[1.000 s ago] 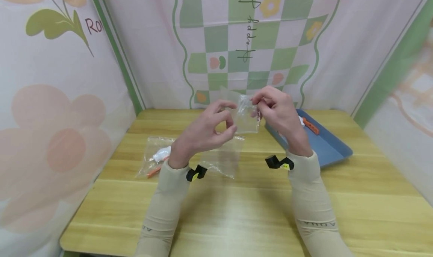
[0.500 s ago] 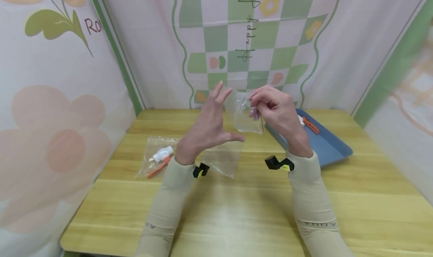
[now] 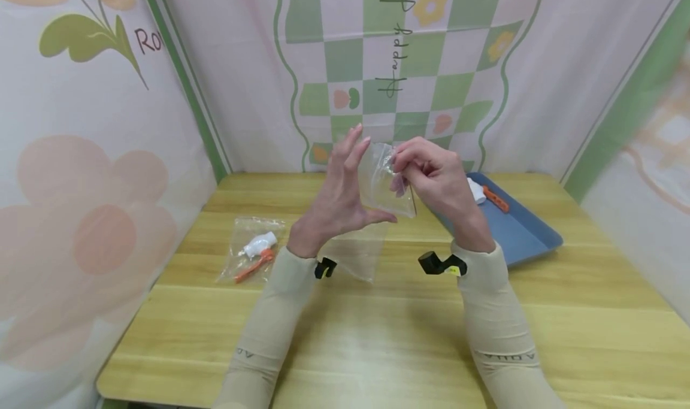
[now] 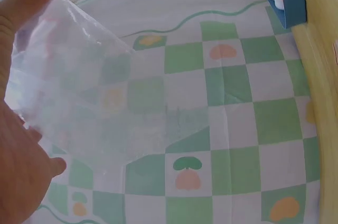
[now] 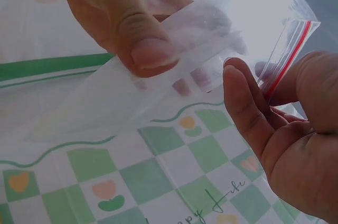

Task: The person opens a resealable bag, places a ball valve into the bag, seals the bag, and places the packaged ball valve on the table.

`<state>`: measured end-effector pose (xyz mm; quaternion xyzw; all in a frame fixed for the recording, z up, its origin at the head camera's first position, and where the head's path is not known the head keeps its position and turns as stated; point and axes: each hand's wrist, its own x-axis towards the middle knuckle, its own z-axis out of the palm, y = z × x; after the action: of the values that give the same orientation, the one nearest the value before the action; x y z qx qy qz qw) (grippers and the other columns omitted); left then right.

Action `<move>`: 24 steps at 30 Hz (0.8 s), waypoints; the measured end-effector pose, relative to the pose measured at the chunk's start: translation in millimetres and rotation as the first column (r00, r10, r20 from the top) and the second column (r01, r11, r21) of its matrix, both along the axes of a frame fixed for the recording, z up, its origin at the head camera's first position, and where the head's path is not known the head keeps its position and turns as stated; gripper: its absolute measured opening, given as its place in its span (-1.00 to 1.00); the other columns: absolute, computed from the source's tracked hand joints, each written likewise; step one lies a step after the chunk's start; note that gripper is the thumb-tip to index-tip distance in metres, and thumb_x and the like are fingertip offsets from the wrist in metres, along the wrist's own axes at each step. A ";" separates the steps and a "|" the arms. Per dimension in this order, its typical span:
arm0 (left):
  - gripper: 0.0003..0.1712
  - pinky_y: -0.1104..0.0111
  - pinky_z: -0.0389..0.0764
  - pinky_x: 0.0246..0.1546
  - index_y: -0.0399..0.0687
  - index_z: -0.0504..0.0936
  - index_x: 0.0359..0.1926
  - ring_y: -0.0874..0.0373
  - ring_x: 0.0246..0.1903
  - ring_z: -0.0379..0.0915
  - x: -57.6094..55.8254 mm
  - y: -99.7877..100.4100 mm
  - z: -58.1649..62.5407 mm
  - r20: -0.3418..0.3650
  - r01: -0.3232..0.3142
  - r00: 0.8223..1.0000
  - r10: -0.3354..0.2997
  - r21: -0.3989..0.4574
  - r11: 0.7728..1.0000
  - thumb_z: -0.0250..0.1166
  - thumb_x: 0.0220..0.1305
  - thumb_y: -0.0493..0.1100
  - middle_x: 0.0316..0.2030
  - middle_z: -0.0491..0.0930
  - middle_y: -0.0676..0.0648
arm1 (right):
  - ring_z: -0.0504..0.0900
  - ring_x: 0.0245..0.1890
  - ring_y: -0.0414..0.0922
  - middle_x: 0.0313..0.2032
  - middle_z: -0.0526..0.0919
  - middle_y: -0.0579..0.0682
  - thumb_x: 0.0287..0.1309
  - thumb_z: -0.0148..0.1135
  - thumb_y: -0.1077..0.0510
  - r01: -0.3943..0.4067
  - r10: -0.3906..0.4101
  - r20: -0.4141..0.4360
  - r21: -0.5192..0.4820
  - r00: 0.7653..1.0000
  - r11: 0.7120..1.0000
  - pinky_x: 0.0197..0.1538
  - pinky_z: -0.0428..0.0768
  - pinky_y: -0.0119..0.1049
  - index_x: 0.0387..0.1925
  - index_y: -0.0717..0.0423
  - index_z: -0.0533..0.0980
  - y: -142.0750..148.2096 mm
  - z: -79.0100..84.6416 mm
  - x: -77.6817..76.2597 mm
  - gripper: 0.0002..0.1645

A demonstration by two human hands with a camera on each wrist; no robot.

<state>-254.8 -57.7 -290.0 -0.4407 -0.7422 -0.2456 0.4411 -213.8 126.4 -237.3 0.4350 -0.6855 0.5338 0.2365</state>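
Bags (image 3: 388, 187) (image 3: 241, 232) (min. 2), 2 wht pcs (image 3: 261, 244) (image 3: 475, 190), 2 orng pcs (image 3: 250, 271) (image 3: 496, 199), 1 tray (image 3: 518, 235).

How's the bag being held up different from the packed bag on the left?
The held bag is in the right hand; the packed bag lies on the table. The held bag looks empty; the packed bag contains a white item and an orange item. Both are transparent.

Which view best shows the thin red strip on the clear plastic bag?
Right wrist: the thin red strip shows close up, along an edge of the clear plastic bag, by the right hand. Head: at most a dark line. Left wrist: bag, no distinct strip.
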 end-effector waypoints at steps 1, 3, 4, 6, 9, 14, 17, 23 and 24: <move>0.56 0.06 -0.04 0.35 -0.04 -0.27 0.37 -0.17 0.36 -0.17 -0.5 -0.4 -0.2 -0.014 -0.007 1.000 0.007 0.002 1.000 0.52 -0.51 0.39 0.35 -0.15 -0.35 | 0.54 -0.63 -0.08 -0.31 0.49 0.34 0.12 -0.08 0.60 -0.004 0.004 0.004 0.000 1.000 1.000 -0.54 0.53 -0.40 -0.49 0.53 0.46 -0.4 -0.4 0.1 -0.82; 0.57 -0.01 -0.08 0.34 0.03 -0.28 0.39 -0.19 0.36 -0.18 -1.0 -0.9 0.0 -0.044 -0.017 0.999 0.018 0.007 1.000 0.52 -0.53 0.40 0.34 -0.14 -0.38 | 0.54 -0.64 -0.08 -0.31 0.49 0.33 0.12 -0.07 0.59 -0.005 0.005 0.011 0.001 1.000 1.000 -0.54 0.53 -0.39 -0.49 0.52 0.46 -1.0 -1.1 0.4 -0.82; 0.57 -0.05 -0.11 0.33 0.05 -0.28 0.39 -0.20 0.37 -0.19 -1.1 -1.0 0.3 -0.055 -0.023 0.998 0.023 0.004 1.000 0.51 -0.52 0.40 0.33 -0.12 -0.39 | 0.54 -0.64 -0.08 -0.31 0.49 0.32 0.12 -0.08 0.59 -0.006 0.006 0.014 0.002 1.000 1.000 -0.53 0.53 -0.40 -0.48 0.52 0.46 -1.2 -1.5 0.4 -0.82; 0.56 -0.10 -0.16 0.32 0.06 -0.29 0.40 -0.20 0.37 -0.18 -1.0 -1.1 0.8 -0.067 -0.032 0.997 0.031 -0.004 0.999 0.50 -0.51 0.40 0.33 -0.09 -0.39 | 0.53 -0.63 -0.08 -0.31 0.49 0.30 0.12 -0.07 0.59 -0.003 0.003 0.013 0.010 1.000 1.000 -0.53 0.53 -0.40 -0.48 0.51 0.46 -1.9 -1.9 0.4 -0.82; 0.50 -0.09 -0.10 0.30 0.00 -0.26 0.38 -0.16 0.31 0.00 -0.6 -2.0 0.9 -0.073 -0.042 0.997 0.041 -0.022 0.999 0.48 -0.44 0.38 0.27 0.05 -0.37 | 0.53 -0.63 -0.09 -0.31 0.50 0.29 0.12 -0.06 0.59 -0.004 0.004 0.013 0.013 1.000 1.000 -0.53 0.52 -0.41 -0.48 0.50 0.46 -3.1 -2.4 0.1 -0.82; 0.38 0.12 0.21 0.13 -0.09 -0.20 0.32 -0.07 0.06 0.21 -1.0 -4.0 1.8 -0.064 -0.032 0.997 0.031 -0.026 0.999 0.49 -0.34 0.26 0.12 0.23 -0.27 | 0.52 -0.64 -0.07 -0.32 0.50 0.34 0.11 -0.06 0.61 -0.034 0.034 0.027 -0.003 0.999 0.999 -0.55 0.52 -0.37 -0.48 0.52 0.45 -3.3 -2.2 0.0 -0.84; 0.36 0.22 0.30 0.03 -0.13 -0.18 0.32 -0.05 -0.02 0.22 -1.4 -5.9 2.7 -0.048 -0.029 0.998 0.028 -0.027 0.999 0.52 -0.34 0.21 0.07 0.27 -0.26 | 0.52 -0.63 -0.06 -0.32 0.49 0.34 0.10 -0.06 0.61 -0.035 0.035 0.022 0.001 0.999 0.999 -0.55 0.53 -0.36 -0.49 0.53 0.45 -3.3 -1.2 0.8 -0.84; 0.30 0.25 0.32 0.08 -0.21 -0.07 0.32 -0.03 -0.03 0.27 0.6 -9.4 4.1 -0.004 -0.113 0.994 0.113 -0.085 0.990 0.55 -0.34 0.08 0.02 0.35 -0.22 | 0.51 -0.63 -0.08 -0.32 0.53 0.31 0.09 -0.08 0.62 0.075 -0.073 -0.052 0.050 0.996 0.996 -0.56 0.50 -0.41 -0.51 0.47 0.48 -2.4 1.4 2.4 -0.77; 0.28 0.26 0.32 0.09 -0.22 -0.05 0.32 -0.03 -0.02 0.27 1.0 -9.9 4.1 -0.001 -0.134 0.991 0.134 -0.096 0.986 0.55 -0.33 0.06 0.02 0.35 -0.22 | 0.51 -0.63 -0.09 -0.32 0.54 0.29 0.09 -0.09 0.61 0.103 -0.100 -0.067 0.055 0.993 0.993 -0.57 0.49 -0.43 -0.52 0.46 0.49 -2.2 0.8 1.9 -0.76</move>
<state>-253.9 -67.6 -285.9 -0.4098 -0.7823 -0.1806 0.4329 -212.0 124.1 -236.5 0.4232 -0.7141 0.4867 0.2722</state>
